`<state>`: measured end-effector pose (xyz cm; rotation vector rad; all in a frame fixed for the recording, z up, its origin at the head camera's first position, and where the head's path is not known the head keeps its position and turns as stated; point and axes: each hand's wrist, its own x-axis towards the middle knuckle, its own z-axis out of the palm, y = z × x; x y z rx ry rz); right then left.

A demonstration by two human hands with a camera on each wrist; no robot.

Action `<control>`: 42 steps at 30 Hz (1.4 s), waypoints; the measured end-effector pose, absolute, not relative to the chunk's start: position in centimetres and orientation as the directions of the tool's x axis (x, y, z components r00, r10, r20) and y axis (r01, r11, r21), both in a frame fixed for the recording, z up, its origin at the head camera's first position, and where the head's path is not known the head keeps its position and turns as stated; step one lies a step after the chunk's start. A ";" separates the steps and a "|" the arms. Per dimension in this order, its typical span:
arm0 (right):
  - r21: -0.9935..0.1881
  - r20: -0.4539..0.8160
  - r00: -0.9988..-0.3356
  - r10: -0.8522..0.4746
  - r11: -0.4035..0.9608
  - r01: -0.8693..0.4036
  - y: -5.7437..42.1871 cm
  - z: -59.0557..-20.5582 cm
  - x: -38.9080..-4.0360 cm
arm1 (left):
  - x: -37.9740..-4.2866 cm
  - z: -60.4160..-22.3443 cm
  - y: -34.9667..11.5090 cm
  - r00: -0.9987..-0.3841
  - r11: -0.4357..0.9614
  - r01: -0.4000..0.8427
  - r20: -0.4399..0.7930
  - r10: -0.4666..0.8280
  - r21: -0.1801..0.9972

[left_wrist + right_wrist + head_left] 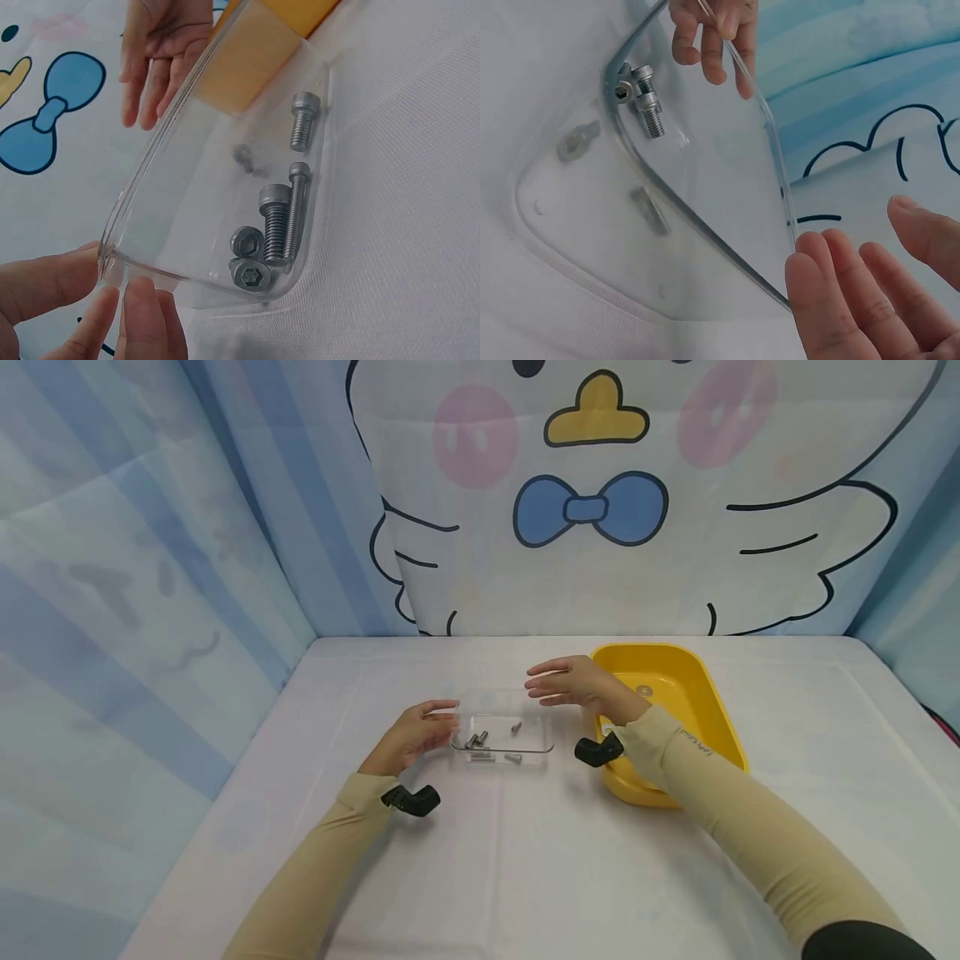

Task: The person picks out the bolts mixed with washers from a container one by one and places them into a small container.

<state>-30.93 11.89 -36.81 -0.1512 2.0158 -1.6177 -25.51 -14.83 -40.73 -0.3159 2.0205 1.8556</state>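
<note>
A clear plastic box [517, 751] sits on the white tabletop between the two hands. Inside it lie several silver hex-socket bolts [276, 225] of differing lengths, most bunched towards one end. At the box's left end is my left hand [420, 732]; its thumb and fingertips pinch the rim near a corner, in the left wrist view. My right hand [576, 683] hovers by the far right corner, fingers outstretched and holding nothing. In the right wrist view its fingertips overlap the box's rim.
A yellow tray [722, 714] stands to the right, partly beneath the right forearm, with a round washer-like piece [644, 691] in it. Black wrist cameras sit at both sleeve cuffs. A printed curtain [480, 568] hangs behind the table and along the left side.
</note>
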 end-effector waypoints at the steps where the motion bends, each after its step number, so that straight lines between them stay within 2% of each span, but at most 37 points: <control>1: -0.933 -0.346 -0.833 -0.431 0.255 0.256 12.1 -36.8 -31.0 | -25.5 -40.7 -14.8 -0.903 0.103 -0.412 -0.421 0.087 0.905; 9: -0.932 -0.361 -0.802 -0.475 0.202 0.300 12.8 -36.8 -31.0 | -25.6 -40.7 -14.9 -0.902 0.106 -0.414 -0.423 0.083 0.904; 18: -0.945 -0.316 -0.812 -0.491 0.239 0.223 14.2 -36.5 -30.6 | -25.4 -40.6 -14.7 -0.905 0.107 -0.404 -0.414 0.096 0.908; 32: -0.943 -0.282 -0.841 -0.461 0.296 0.154 18.0 -33.9 -29.6 | -25.4 -40.7 -14.9 -0.908 0.098 -0.390 -0.400 0.123 0.916; 36: -0.939 -0.298 -0.850 -0.435 0.296 0.177 19.2 -33.5 -29.8 | -25.4 -40.8 -14.9 -0.910 0.097 -0.384 -0.394 0.127 0.918; 42: -0.923 -0.373 -0.836 -0.403 0.255 0.289 21.1 -33.8 -30.5 | -25.6 -40.9 -14.8 -0.909 0.100 -0.391 -0.401 0.116 0.915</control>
